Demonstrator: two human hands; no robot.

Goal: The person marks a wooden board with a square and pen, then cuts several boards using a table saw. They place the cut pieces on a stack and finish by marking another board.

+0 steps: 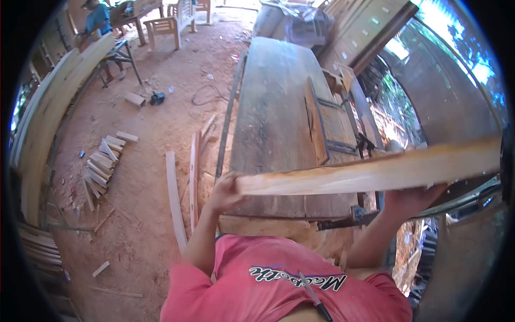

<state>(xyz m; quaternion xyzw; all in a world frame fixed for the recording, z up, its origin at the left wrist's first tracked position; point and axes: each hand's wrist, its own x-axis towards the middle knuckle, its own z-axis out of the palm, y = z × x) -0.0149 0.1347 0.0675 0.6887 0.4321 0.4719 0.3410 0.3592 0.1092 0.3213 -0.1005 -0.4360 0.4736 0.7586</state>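
Note:
A long wooden plank (343, 174) is held up crosswise in front of my chest, above the near end of the saw-table-like workbench (273, 107). Around its left end my left hand (227, 192) is closed. My right hand (410, 199) grips the plank from below, toward its right part; some of those fingers are hidden behind the wood. Beneath and beyond the plank, a wooden fence board (316, 122) with dark metal brackets is fixed on the bench top.
Wood strips (174, 198) lie on the dirt floor left of the bench. Farther left are a pile of short wood pieces (100, 166) and long stacked boards (48, 123). Another person (98, 21) is at the far left, near a wooden chair (163, 27). A large panel (450, 91) stands at right.

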